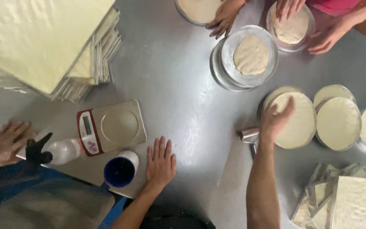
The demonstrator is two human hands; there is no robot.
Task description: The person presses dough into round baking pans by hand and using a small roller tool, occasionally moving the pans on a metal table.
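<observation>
Flat on the steel table (183, 85), the left hand (160, 163) lies spread, well apart from the dough. Meanwhile the right hand (276, 120), fingers together, presses the round dough-filled pan (295, 123); being circular, it shows no long axis.

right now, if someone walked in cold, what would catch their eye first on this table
Most striking are the round tins lined with pale dough along the right of the steel table, with the right hand pressing into the nearest dough-lined tin. The left hand lies flat on the table beside a blue cup and a small scale. At the top, another person's hands work dough in more tins.
</observation>
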